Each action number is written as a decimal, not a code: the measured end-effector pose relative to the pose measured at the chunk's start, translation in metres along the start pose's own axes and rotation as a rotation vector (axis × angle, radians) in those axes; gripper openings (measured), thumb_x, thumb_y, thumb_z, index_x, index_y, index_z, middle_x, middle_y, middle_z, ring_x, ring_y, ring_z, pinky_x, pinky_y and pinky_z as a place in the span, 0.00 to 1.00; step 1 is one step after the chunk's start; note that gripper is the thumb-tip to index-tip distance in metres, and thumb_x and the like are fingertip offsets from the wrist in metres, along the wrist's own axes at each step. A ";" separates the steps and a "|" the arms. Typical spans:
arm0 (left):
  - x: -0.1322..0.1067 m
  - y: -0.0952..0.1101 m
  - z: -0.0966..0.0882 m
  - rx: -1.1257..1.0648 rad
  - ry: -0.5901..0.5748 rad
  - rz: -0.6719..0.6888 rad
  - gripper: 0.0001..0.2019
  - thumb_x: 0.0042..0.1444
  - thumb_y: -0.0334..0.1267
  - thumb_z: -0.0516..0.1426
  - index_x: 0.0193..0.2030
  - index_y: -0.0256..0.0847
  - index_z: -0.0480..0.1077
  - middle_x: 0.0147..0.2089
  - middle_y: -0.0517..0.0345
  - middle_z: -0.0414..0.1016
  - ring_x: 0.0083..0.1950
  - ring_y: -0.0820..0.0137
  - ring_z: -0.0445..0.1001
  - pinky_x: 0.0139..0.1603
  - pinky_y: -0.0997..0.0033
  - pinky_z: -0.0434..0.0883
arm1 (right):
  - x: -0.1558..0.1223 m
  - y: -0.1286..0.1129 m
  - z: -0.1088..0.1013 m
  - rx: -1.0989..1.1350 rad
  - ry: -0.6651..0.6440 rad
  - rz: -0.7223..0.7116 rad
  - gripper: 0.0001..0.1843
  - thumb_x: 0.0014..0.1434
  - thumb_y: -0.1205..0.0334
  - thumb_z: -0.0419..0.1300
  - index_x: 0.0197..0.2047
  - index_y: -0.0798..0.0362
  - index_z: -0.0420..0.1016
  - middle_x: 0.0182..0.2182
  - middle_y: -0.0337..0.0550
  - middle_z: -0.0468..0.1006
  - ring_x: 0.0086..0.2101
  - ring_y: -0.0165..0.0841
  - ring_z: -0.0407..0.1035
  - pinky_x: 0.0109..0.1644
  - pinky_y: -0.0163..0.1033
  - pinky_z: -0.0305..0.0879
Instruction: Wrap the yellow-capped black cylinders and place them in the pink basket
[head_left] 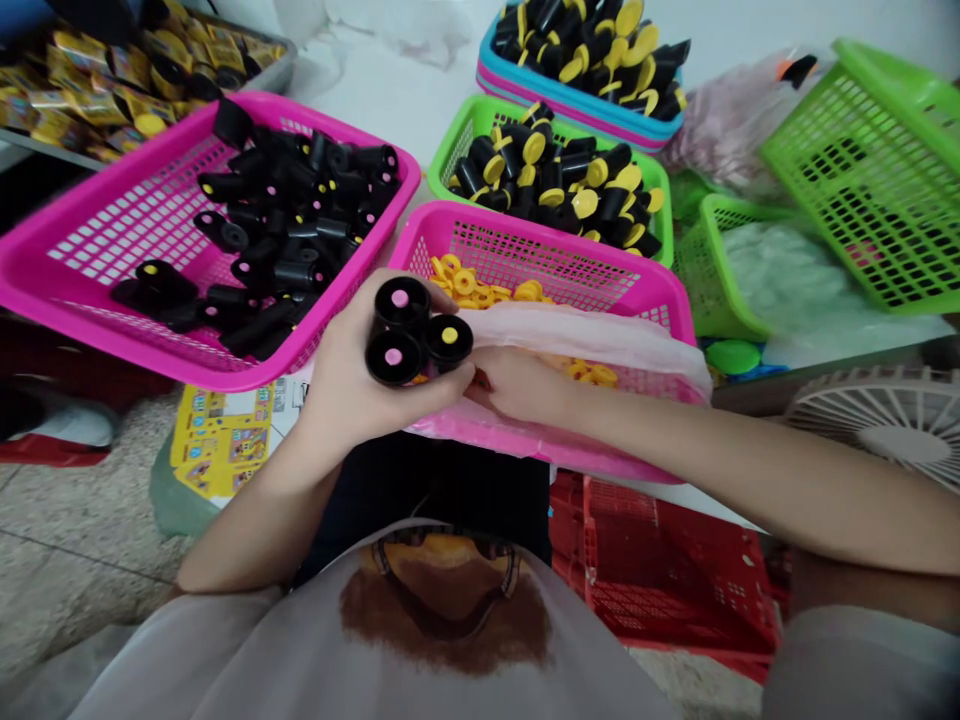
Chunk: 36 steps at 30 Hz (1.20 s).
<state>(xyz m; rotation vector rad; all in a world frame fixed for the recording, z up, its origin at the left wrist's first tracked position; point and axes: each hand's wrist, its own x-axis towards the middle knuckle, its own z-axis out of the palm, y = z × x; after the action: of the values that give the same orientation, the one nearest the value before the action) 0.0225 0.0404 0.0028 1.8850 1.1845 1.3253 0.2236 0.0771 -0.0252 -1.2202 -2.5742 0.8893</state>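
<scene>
Left hand (341, 370): fingers wrapped around three black tubes (397, 320), uncapped ends up
Right hand (517, 385): at front pink basket (679, 300), fingertips hidden, cannot tell their grip
Green basket (466, 128): yellow-capped tubes (551, 180), seemingly finished
Left pink basket (150, 350): capless tubes (296, 230), apparently remaining

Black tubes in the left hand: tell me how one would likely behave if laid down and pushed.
Each black tube would probably roll if pushed on its side, since its rim is round. It is likely stiff: the rims look undented within the left hand. The hollow end hints at lightness for its size, though the material cannot be confirmed.
</scene>
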 end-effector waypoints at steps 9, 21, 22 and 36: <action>0.003 0.010 0.004 0.158 -0.085 -0.033 0.17 0.47 0.41 0.70 0.41 0.45 0.70 0.37 0.62 0.79 0.37 0.65 0.78 0.36 0.63 0.75 | -0.072 0.003 -0.031 0.355 0.241 0.056 0.14 0.70 0.57 0.63 0.57 0.48 0.81 0.52 0.46 0.88 0.51 0.40 0.83 0.58 0.50 0.81; 0.007 0.026 0.032 0.115 -0.144 -0.049 0.17 0.46 0.38 0.69 0.43 0.45 0.72 0.31 0.68 0.76 0.30 0.71 0.74 0.31 0.72 0.70 | -0.073 -0.032 -0.080 -0.315 0.442 -0.255 0.23 0.75 0.65 0.47 0.55 0.43 0.84 0.53 0.44 0.85 0.56 0.38 0.81 0.61 0.49 0.82; 0.006 0.025 0.033 0.107 -0.139 -0.040 0.17 0.46 0.38 0.69 0.43 0.45 0.71 0.31 0.67 0.76 0.30 0.72 0.74 0.31 0.72 0.70 | -0.071 -0.034 -0.081 -0.336 0.436 -0.275 0.23 0.76 0.64 0.46 0.54 0.45 0.84 0.51 0.45 0.85 0.55 0.37 0.81 0.60 0.47 0.82; 0.009 0.016 0.015 0.084 -0.070 -0.010 0.20 0.48 0.42 0.69 0.46 0.45 0.70 0.40 0.61 0.80 0.40 0.66 0.79 0.41 0.63 0.76 | -0.084 -0.026 -0.079 -0.401 0.303 -0.150 0.18 0.68 0.66 0.54 0.52 0.46 0.83 0.50 0.50 0.84 0.51 0.47 0.81 0.54 0.55 0.81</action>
<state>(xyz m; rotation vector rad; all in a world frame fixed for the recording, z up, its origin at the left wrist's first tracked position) 0.0433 0.0414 0.0145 1.9651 1.2294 1.2117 0.2907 0.0367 0.0626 -1.1229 -2.6143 0.1424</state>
